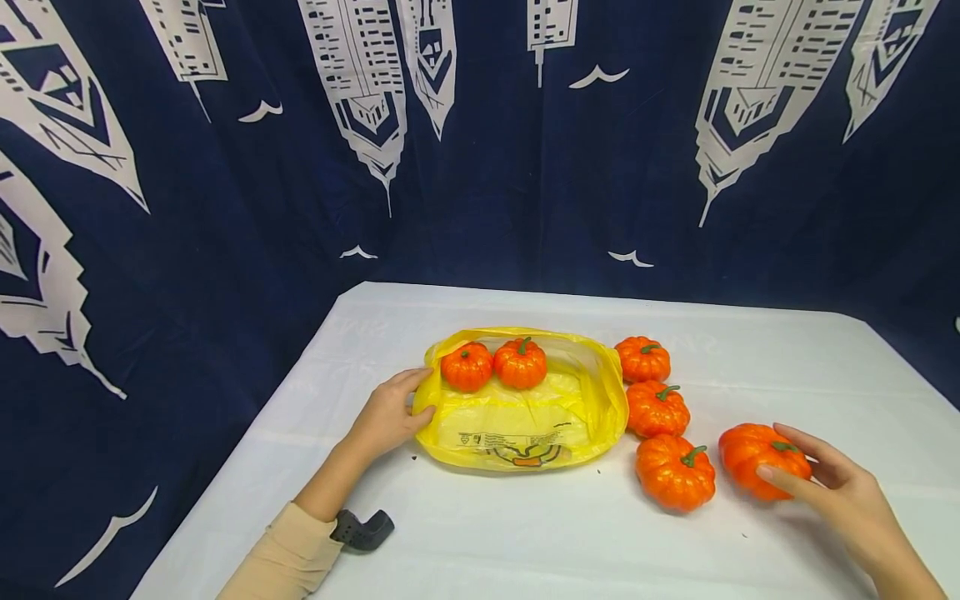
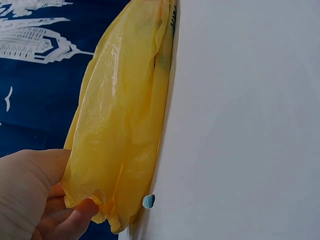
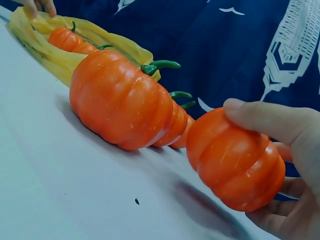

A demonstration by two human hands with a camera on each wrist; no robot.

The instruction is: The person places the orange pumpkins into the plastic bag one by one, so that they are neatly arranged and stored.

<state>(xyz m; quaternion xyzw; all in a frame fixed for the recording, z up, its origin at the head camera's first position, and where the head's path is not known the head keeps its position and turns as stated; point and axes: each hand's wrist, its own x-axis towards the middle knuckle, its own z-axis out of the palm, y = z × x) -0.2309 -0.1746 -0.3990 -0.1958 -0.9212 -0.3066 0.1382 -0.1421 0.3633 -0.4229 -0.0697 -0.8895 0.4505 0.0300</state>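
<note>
A yellow plastic bag [image 1: 517, 425] lies with its mouth spread wide, and two small orange pumpkins [image 1: 467, 367] sit inside at its far left. At the bag's left rim my left hand [image 1: 390, 414] pinches the plastic between thumb and fingers; the left wrist view shows the bag's crumpled side [image 2: 120, 115] in that grip. My right hand [image 1: 847, 492] holds an orange pumpkin [image 1: 757, 458] with a green stem, thumb on one side and fingers on the other. In the right wrist view this pumpkin [image 3: 237, 162] is held above its shadow on the table.
Three more pumpkins stand in a row along the bag's right side, the nearest pumpkin [image 1: 675, 473] being close to the held one. A white cloth covers the table [image 1: 487, 533]. Behind it hangs a dark blue curtain [image 1: 495, 208] with white building prints.
</note>
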